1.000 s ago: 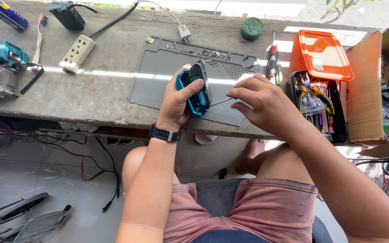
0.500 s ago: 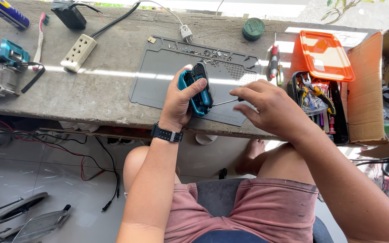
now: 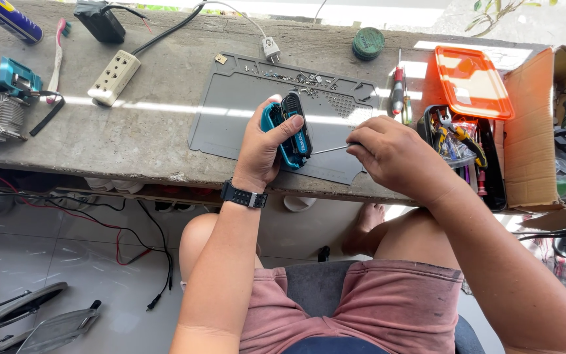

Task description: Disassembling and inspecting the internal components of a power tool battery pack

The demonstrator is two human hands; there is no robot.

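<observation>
Left hand (image 3: 261,147) grips the teal battery pack (image 3: 291,131); right hand (image 3: 394,157) pinches a thin screwdriver (image 3: 330,149) against it.

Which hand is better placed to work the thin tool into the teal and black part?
Right. The right hand grips the thin tool, tip at the teal and black part; the left hand holds that part.

A rough grey concrete surface (image 3: 145,141) runs across the upper half, sunlight falling in bright bands along its far edge. Below its near edge lies a pale tiled floor (image 3: 67,262), with red and black wires (image 3: 109,226) hanging down and trailing over the tiles.
</observation>
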